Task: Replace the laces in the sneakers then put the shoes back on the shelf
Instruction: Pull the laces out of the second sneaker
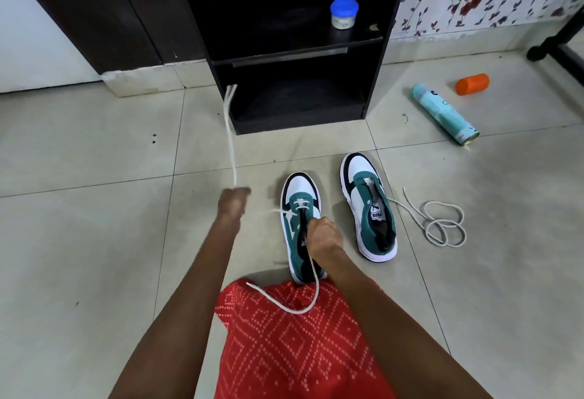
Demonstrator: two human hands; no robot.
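Left hand (233,202) fisted around a white lace (230,133) pulled up and away from the near sneaker (297,225) on the tiled floor (94,240); right hand (324,234) clamped on the lace's other end above the tongue. Second sneaker (368,209) just beside, unlaced, a loose lace (442,225) coiled at its right. Black shelf (297,51) behind, jar (343,13) inside; spray can (444,114) and orange cap (472,83) lying nearby.

Two sneakers (301,225) (368,206), two white laces (232,145) (442,225), one spray can (444,114), one orange cap (472,83), one blue-lidded jar (343,13).
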